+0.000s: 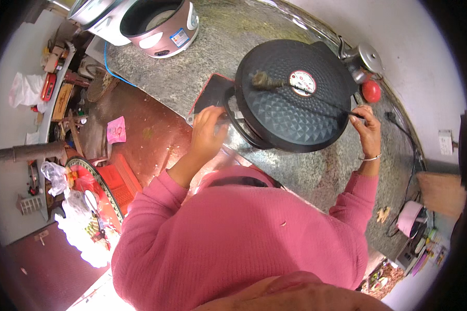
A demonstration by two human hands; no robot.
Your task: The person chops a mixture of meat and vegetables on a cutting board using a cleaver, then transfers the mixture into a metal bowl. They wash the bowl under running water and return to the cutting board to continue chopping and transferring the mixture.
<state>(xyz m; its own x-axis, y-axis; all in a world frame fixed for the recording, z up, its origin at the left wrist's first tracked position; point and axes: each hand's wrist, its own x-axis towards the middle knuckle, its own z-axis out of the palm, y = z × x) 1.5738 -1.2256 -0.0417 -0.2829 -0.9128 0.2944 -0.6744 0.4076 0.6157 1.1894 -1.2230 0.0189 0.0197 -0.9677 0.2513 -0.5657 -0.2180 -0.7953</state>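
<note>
A round black electric pan [316,120] with a diamond-textured lid and a round label stands on the counter in front of me. Across the lid runs a long thin dark stem with a brownish, rough-looking head [264,80]; its exact kind I cannot make out. My right hand [366,124], a bracelet at its wrist, pinches the far end of that stem at the lid's right edge. My left hand [207,133] is beside the black loop handle on the pan's left side, fingers fairly straight; whether they touch the handle is unclear. A flat black panel with a red edge [210,93] lies partly under the pan.
Behind the pan are a metal kettle [366,59] and a red round object [371,91]. A rice cooker [163,31] without its lid stands far left. A black cord [403,129] and a pink pot [410,218] lie right. Left below is a red stool [117,181].
</note>
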